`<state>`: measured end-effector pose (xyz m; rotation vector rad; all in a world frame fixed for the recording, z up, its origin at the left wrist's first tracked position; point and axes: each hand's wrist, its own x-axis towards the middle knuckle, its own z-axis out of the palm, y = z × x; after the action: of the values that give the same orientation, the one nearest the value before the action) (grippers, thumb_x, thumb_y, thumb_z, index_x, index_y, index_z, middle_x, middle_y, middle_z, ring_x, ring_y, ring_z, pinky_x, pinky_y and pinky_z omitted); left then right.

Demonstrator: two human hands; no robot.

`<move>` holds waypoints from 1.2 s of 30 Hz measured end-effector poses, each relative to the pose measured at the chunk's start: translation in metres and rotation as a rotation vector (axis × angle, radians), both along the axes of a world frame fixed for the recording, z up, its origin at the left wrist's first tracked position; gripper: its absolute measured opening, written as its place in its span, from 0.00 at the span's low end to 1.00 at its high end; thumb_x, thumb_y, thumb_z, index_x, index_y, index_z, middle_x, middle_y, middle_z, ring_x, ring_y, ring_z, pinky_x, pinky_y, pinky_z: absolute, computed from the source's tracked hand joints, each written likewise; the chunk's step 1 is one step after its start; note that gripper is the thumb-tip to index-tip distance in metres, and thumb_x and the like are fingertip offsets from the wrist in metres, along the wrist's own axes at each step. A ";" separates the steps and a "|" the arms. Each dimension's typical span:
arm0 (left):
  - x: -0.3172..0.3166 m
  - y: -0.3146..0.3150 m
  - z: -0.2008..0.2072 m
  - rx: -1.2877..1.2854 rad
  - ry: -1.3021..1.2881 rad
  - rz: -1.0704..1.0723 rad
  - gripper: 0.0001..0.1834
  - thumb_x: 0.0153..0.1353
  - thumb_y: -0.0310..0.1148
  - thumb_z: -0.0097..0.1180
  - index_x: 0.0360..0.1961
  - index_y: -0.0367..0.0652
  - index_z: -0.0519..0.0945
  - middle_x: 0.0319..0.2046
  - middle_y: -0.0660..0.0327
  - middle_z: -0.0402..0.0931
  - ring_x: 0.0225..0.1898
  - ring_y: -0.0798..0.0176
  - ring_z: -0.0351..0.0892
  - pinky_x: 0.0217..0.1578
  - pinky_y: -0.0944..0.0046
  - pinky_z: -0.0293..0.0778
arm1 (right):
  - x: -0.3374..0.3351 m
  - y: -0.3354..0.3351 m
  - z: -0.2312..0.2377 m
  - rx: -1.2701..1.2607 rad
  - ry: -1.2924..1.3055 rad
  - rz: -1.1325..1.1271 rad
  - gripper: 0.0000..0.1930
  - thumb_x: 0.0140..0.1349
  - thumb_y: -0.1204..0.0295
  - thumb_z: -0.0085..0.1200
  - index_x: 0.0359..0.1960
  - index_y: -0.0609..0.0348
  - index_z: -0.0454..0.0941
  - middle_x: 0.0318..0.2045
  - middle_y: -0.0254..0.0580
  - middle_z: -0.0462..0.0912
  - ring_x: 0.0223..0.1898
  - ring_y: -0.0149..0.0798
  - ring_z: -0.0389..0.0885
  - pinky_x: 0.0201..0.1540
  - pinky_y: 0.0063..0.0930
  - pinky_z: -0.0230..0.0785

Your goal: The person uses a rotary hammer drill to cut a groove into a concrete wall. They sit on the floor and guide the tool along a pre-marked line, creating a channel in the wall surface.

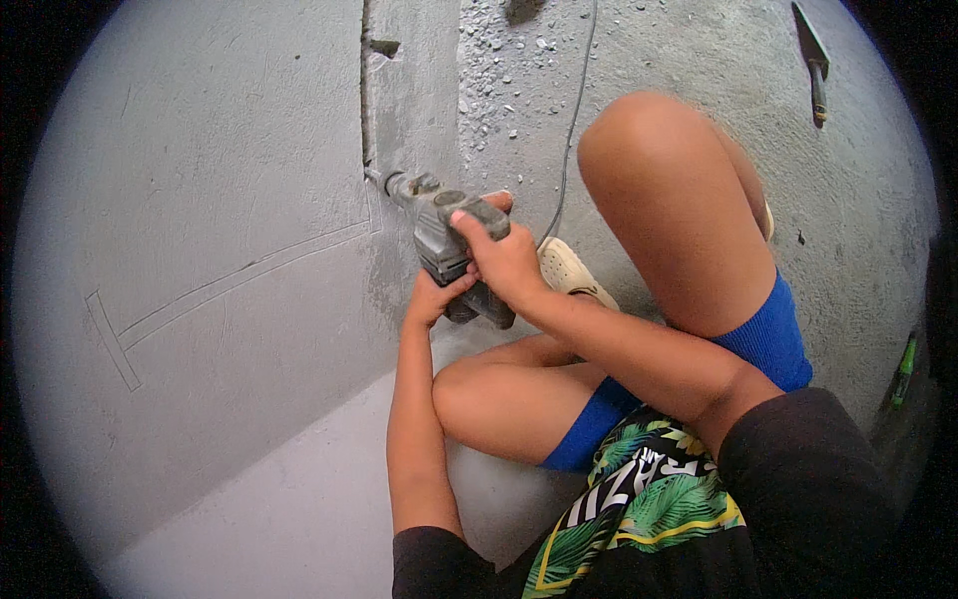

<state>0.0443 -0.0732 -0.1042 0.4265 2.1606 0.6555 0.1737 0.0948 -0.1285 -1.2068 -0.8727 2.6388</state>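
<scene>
A dusty dark rotary hammer drill (pixel 442 232) points up and to the left, its bit touching the grey plastered wall (pixel 220 150) at the lower end of a narrow chased groove (pixel 366 100). My right hand (pixel 507 262) is wrapped round the rear handle, thumb on top. Lower down, my left hand (pixel 437 297) grips the underside of the drill's body; some of its fingers are hidden behind the tool. Scratched double lines (pixel 239 275) run across the wall from below the bit toward the lower left.
Broken plaster chips (pixel 499 75) lie on the concrete floor along the wall. A grey power cord (pixel 569 140) runs over the floor near my bent legs and a cream clog (pixel 569 272). A pointed trowel (pixel 816 65) lies far right; a slim green object (pixel 904 369) lies nearer.
</scene>
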 end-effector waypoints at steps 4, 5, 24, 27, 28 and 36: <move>-0.012 -0.025 -0.040 -0.047 0.130 -0.001 0.34 0.51 0.40 0.75 0.57 0.35 0.76 0.51 0.56 0.80 0.51 0.59 0.79 0.53 0.59 0.73 | 0.008 -0.013 -0.011 0.176 0.111 -0.156 0.25 0.53 0.52 0.68 0.40 0.65 0.84 0.33 0.57 0.87 0.39 0.51 0.88 0.44 0.40 0.76; -0.016 -0.029 -0.053 -0.049 0.154 -0.004 0.34 0.52 0.38 0.74 0.57 0.35 0.75 0.51 0.56 0.80 0.52 0.60 0.79 0.54 0.59 0.73 | 0.007 -0.016 -0.012 0.248 0.111 -0.150 0.22 0.51 0.59 0.69 0.42 0.64 0.82 0.33 0.57 0.86 0.39 0.55 0.87 0.44 0.41 0.76; -0.051 -0.057 -0.088 -0.163 0.136 -0.017 0.40 0.47 0.33 0.77 0.61 0.37 0.72 0.55 0.55 0.78 0.56 0.58 0.77 0.57 0.56 0.72 | -0.011 -0.046 -0.047 0.279 0.143 -0.153 0.15 0.51 0.70 0.65 0.38 0.64 0.78 0.33 0.58 0.84 0.40 0.59 0.85 0.41 0.42 0.75; -0.045 -0.053 -0.082 -0.140 0.145 -0.026 0.39 0.48 0.34 0.77 0.61 0.38 0.72 0.56 0.55 0.78 0.56 0.57 0.77 0.58 0.56 0.72 | -0.007 -0.050 -0.047 0.233 0.153 -0.155 0.15 0.51 0.70 0.66 0.39 0.63 0.78 0.35 0.59 0.83 0.41 0.60 0.83 0.43 0.43 0.74; -0.040 -0.051 -0.080 -0.162 0.125 0.012 0.39 0.48 0.34 0.77 0.61 0.38 0.72 0.56 0.55 0.78 0.56 0.57 0.77 0.58 0.56 0.72 | -0.005 -0.053 -0.045 0.287 0.149 -0.139 0.16 0.51 0.70 0.66 0.39 0.63 0.78 0.36 0.59 0.82 0.41 0.61 0.83 0.43 0.43 0.74; -0.023 -0.055 -0.069 -0.134 0.101 -0.025 0.36 0.47 0.32 0.75 0.59 0.39 0.76 0.58 0.57 0.77 0.59 0.58 0.74 0.62 0.56 0.67 | -0.003 -0.065 -0.036 0.358 0.201 -0.125 0.18 0.49 0.67 0.68 0.40 0.62 0.78 0.36 0.58 0.82 0.40 0.62 0.82 0.44 0.43 0.74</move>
<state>0.0212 -0.1284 -0.1733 0.4223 2.2752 0.4806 0.1707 0.0293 -0.1647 -0.8622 -1.1282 2.3234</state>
